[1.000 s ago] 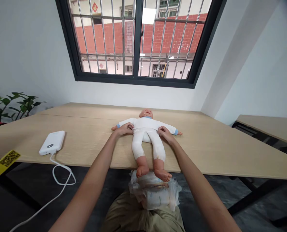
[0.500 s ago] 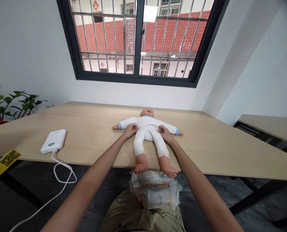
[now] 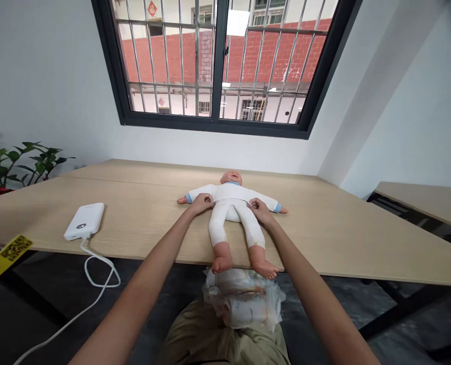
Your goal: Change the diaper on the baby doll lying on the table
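Observation:
A baby doll point(image 3: 232, 177) lies on its back on the table, arms spread and bare feet toward me. It wears a white shirt point(image 3: 231, 191) with blue cuffs and collar, and white trousers point(image 3: 219, 223). My left hand point(image 3: 202, 203) is at the doll's waist on the left side, fingers closed on the shirt hem. On the opposite side, my right hand point(image 3: 260, 210) pinches the same hem. The shirt's lower edge lies across the top of the trousers between my hands. My fingertips are partly hidden against the cloth.
Diapers in clear plastic point(image 3: 248, 309) rest on my lap below the table edge. A white power bank point(image 3: 84, 221) with a trailing cable point(image 3: 92, 304) sits at the left of the wooden table point(image 3: 335, 228). A plant point(image 3: 20, 162) stands far left, and a barred window is ahead.
My left hand has shifted slightly outward to the left, and the shirt hem lies flatter across the waist. My right hand stays at nearly the same spot.

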`<state>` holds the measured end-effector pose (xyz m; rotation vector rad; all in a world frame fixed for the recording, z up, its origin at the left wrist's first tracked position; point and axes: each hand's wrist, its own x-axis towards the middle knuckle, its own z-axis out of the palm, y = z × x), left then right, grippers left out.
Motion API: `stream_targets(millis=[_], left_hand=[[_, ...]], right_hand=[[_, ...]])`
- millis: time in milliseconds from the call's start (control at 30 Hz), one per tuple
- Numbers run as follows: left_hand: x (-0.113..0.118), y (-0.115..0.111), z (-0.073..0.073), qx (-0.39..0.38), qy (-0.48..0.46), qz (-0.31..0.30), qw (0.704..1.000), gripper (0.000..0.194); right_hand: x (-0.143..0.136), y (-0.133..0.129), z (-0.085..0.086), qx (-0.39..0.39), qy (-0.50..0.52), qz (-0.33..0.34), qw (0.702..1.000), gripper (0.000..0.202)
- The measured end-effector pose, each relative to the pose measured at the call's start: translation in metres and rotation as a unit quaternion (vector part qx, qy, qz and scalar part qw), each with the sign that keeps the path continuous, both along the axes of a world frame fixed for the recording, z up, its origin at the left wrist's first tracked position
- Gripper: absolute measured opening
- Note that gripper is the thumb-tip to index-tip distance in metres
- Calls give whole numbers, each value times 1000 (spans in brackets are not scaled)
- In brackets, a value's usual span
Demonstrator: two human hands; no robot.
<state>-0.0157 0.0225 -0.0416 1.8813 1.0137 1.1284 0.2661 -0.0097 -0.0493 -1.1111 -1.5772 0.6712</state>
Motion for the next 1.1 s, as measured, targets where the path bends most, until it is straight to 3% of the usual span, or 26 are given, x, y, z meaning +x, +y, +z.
stream_targets(millis=[200, 500, 733, 867, 967, 1033, 1100], left_hand=[[-13, 2, 3, -35, -7, -15, 999, 27], [-14, 0, 8, -36, 10, -5, 999, 22], [-15, 3, 2, -34, 26, 51, 998, 10], [-12, 2, 15, 18, -12, 127, 992, 12], [-2, -22, 44, 109, -74, 218, 967, 11], [8, -59, 61, 175, -134, 253, 942, 14], [16, -111, 68, 248, -187, 263, 913, 15]], right_hand=[[3, 3, -2, -49, 83, -10, 995, 22], [1, 0, 0, -59, 98, 0, 993, 14], [0, -1, 1, -61, 134, 14, 989, 14], [-2, -2, 4, -37, 148, 31, 988, 8], [-4, -2, 11, -8, 157, 14, 987, 13], [-7, -5, 19, 5, 145, -14, 989, 18], [-11, -17, 30, 29, 133, -46, 990, 18]])
